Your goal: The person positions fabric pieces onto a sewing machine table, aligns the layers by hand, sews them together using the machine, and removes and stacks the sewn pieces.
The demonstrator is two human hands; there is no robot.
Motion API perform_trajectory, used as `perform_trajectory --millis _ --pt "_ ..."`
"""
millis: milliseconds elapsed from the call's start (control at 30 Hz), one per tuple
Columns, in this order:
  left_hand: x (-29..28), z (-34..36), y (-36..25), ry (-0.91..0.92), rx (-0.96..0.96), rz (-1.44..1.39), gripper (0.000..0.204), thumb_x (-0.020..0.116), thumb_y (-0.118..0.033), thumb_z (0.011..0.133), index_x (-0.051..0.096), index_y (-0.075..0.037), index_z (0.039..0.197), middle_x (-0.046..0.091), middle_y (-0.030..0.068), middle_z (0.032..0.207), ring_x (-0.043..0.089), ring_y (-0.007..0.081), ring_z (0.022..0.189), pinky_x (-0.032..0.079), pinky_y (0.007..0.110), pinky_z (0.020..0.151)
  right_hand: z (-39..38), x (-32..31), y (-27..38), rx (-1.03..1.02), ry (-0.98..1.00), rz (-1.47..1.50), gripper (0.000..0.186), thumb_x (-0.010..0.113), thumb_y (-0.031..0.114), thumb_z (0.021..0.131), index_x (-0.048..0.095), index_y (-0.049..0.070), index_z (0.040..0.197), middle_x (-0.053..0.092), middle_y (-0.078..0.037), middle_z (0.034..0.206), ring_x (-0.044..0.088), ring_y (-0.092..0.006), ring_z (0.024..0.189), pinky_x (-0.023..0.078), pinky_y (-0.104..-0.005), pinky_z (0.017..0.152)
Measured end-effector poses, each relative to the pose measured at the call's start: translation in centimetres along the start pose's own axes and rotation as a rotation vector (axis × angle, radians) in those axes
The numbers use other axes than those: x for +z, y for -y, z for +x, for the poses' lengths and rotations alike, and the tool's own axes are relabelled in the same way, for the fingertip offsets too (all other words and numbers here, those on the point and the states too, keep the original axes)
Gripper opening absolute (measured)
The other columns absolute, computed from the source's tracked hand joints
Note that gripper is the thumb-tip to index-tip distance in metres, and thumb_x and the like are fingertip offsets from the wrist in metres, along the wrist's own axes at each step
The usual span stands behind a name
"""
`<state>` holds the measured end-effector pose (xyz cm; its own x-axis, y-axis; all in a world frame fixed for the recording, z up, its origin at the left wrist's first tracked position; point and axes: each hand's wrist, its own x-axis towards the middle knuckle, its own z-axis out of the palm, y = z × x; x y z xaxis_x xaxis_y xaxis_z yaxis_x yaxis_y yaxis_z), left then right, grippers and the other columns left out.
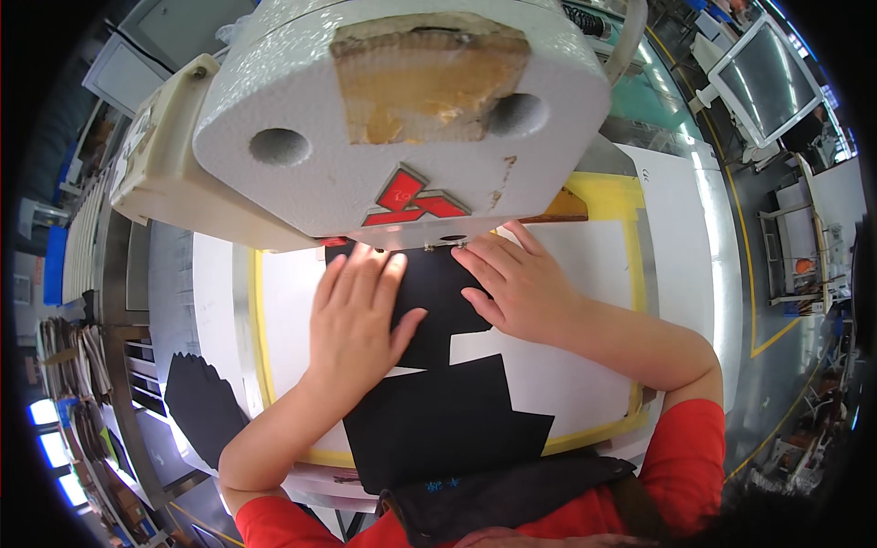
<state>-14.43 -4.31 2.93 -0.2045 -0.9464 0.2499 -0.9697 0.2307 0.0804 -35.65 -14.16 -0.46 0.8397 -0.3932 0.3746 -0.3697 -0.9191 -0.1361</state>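
A flat black sheet piece (429, 310) with a notched lower right edge lies on a white board (585, 365) bordered by yellow tape. My left hand (358, 315) rests flat on its left part, fingers stretched away from me and the thumb apart. On its right edge lies my right hand (525, 288), fingers spread and slightly bent, pointing inward. The fingertips of both hands come close to the underside of a big white machine head (393, 100), which hides the piece's far end. Nearer to me, a second black piece (438, 420) lies by the board's front edge.
Another black piece with a jagged top (201, 406) lies at the left. A cream box-shaped housing (192, 173) adjoins the machine head on the left. Far right stands a monitor (767, 78). Stacked sheets (78, 356) fill the left side.
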Motion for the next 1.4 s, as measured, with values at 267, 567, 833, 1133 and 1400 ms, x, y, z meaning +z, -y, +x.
perform_trajectory --millis 267,567,833,1133,1400 --pt "2.4 1.2 -1.5 -0.06 0.146 -0.075 0.064 0.071 -0.037 0.078 0.054 -0.004 0.13 0.054 0.0167 0.125 0.053 0.0318 0.111 0.039 0.043 0.1 -1.6 -0.6 -0.5 0.071 0.014 -0.004 0.043 0.062 0.027 0.088 0.06 -0.002 0.12 0.053 -0.011 0.13 0.047 -0.0234 0.126 0.031 -0.0463 0.109" --pt "2.7 1.4 -1.6 -0.054 0.132 -0.078 0.064 0.072 -0.036 0.078 0.054 -0.005 0.13 0.054 0.0169 0.125 0.053 0.0325 0.11 0.04 0.044 0.099 -1.7 -0.9 -0.7 0.063 0.009 -0.023 0.041 0.063 0.025 0.086 0.061 -0.001 0.118 0.053 -0.011 0.13 0.047 -0.023 0.127 0.032 -0.0466 0.109" --pt "2.1 1.2 -1.3 -0.096 0.129 -0.115 0.061 0.069 -0.038 0.08 0.054 -0.002 0.127 0.053 0.0162 0.125 0.05 0.0307 0.115 0.038 0.041 0.101 -0.9 -1.1 -0.2 0.06 -0.031 0.021 0.047 0.068 0.017 0.08 0.056 0.001 0.122 0.055 -0.013 0.125 0.052 -0.027 0.119 0.032 -0.0491 0.107" --pt "2.2 0.0 -1.0 -0.134 0.09 -0.094 0.059 0.063 -0.041 0.084 0.054 0.0 0.125 0.048 0.0184 0.135 0.046 0.0303 0.122 0.033 0.042 0.106 -0.1 -1.9 0.7 0.017 -0.007 0.006 0.043 0.064 0.015 0.082 0.056 0.0 0.122 0.054 -0.012 0.127 0.051 -0.0276 0.121 0.031 -0.0496 0.107" --pt "0.9 -0.3 -0.2 -0.138 0.069 -0.092 0.057 0.062 -0.04 0.085 0.053 -0.001 0.126 0.049 0.0181 0.132 0.046 0.0316 0.124 0.034 0.042 0.106 1.6 -2.5 2.1 -0.009 -0.03 0.022 0.037 0.063 0.011 0.082 0.057 0.002 0.118 0.054 -0.011 0.125 0.053 -0.0282 0.115 0.035 -0.0498 0.103"
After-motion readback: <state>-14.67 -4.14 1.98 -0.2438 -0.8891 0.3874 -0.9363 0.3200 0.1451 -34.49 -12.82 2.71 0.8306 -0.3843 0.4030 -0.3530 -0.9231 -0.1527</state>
